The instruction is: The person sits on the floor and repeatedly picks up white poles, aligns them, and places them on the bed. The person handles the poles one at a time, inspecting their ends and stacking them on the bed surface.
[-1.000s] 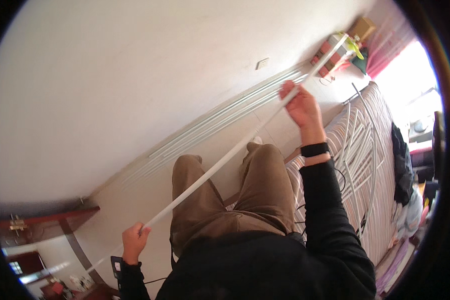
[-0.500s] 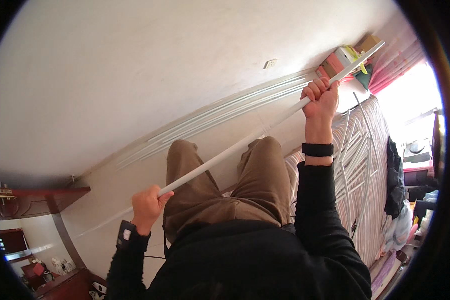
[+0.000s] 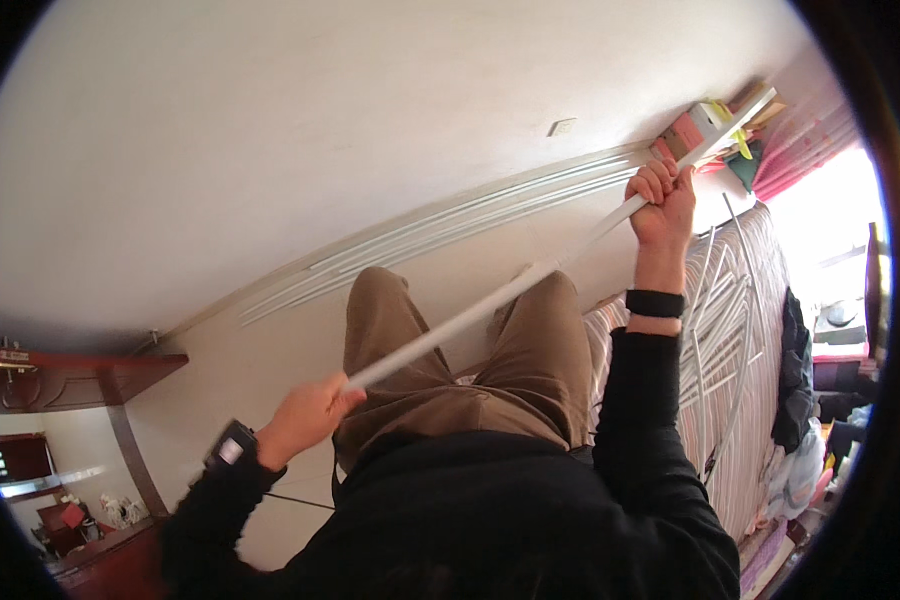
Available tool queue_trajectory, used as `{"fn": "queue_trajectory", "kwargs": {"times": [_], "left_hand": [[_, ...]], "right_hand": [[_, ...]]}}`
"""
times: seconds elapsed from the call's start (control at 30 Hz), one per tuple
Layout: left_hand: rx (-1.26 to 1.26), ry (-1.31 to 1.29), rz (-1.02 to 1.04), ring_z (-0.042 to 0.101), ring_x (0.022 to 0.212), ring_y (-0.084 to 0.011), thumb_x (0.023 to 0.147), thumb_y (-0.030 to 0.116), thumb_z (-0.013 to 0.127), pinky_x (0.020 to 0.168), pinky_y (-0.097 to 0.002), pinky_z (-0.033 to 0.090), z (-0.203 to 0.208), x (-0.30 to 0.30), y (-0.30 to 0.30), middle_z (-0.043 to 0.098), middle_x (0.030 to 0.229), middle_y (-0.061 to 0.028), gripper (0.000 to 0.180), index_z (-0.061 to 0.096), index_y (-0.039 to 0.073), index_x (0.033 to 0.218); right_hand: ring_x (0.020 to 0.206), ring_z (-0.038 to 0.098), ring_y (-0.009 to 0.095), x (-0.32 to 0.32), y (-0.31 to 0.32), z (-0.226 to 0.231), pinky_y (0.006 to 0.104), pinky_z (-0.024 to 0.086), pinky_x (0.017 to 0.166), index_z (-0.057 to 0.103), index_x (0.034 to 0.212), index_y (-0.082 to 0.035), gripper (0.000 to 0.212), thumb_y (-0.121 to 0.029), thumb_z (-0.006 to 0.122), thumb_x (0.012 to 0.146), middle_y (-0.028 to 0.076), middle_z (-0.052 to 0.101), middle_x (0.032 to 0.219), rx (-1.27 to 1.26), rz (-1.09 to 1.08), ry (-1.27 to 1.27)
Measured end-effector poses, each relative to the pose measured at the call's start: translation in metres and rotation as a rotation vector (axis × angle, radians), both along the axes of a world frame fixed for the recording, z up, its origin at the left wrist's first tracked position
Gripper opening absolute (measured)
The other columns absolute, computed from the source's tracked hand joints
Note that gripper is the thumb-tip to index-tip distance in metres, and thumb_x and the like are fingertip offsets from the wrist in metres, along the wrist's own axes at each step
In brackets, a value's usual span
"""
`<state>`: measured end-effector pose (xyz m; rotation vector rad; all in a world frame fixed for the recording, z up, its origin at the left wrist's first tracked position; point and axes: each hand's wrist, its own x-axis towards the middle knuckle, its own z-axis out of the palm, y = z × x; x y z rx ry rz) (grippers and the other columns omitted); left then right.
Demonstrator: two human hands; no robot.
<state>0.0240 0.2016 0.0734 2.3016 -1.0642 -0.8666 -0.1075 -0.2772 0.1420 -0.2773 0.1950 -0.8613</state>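
Observation:
A long white pole [image 3: 448, 333] slants across my lap, rising from lower left to upper right. My left hand [image 3: 308, 415] is closed around its lower part, close by my left thigh; no pole shows past that hand. Further up, the fingers of my right hand [image 3: 662, 203] wrap around the pole, and its flat-looking upper end juts beyond them toward the far corner. Below both hands are my brown-trousered knees. A black band circles my right wrist, and a dark device sits on my left one.
Several long white tubes [image 3: 440, 232] lie on the floor along the wall [image 3: 270, 130]. More thin white tubes [image 3: 715, 325] lie on a striped bedcover [image 3: 745, 430] at right. Boxes [image 3: 685, 132] and a pink curtain [image 3: 815, 150] fill the far right corner. A dark wooden door [image 3: 80, 380] stands at left.
My left hand has tilted, its forearm swinging outward to the left. The pole no longer shows beyond it. My right hand has shifted slightly right, still gripping, as the whole view shifted a little.

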Motion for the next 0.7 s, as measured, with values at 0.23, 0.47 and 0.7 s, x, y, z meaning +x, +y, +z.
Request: {"fn": "queue_trajectory", "kwargs": {"times": [0.23, 0.47, 0.7], "left_hand": [[-0.393, -1.133, 0.134, 0.047, 0.05, -0.0353, 0.094, 0.046, 0.055, 0.048, -0.0421, 0.036, 0.002, 0.024, -0.021, 0.042, 0.054, -0.0123, 0.043, 0.05, 0.009, 0.072], [-0.098, -0.261, -0.026, 0.042, 0.045, -0.0232, 0.094, 0.06, 0.045, 0.046, -0.0347, 0.034, 0.031, 0.03, -0.003, 0.036, 0.051, -0.0046, 0.06, 0.046, 0.008, 0.066], [0.139, 0.878, 0.115, 0.048, 0.061, -0.0132, 0.095, 0.045, 0.056, 0.056, -0.0284, 0.041, 0.034, 0.022, -0.009, 0.051, 0.067, -0.0024, 0.042, 0.051, 0.005, 0.088]], "right_hand": [[0.043, 0.021, 0.009, -0.008, 0.01, -0.004, 0.0241, 0.021, 0.041, 0.035, 0.065, -0.013, 0.06, -0.062, 0.026, 0.097, -0.005, 0.024, 0.053, 0.164, -0.19, 0.202], [0.041, 0.017, 0.008, -0.009, 0.006, 0.006, 0.0219, 0.02, 0.037, 0.034, 0.064, -0.015, 0.061, -0.064, 0.022, 0.097, -0.006, 0.021, 0.051, 0.004, -0.096, -0.023], [0.044, 0.027, 0.007, -0.006, -0.001, 0.005, 0.0222, 0.026, 0.042, 0.041, 0.071, -0.013, 0.05, -0.055, 0.038, 0.098, -0.005, 0.029, 0.055, -0.127, 0.295, -0.509]]}}
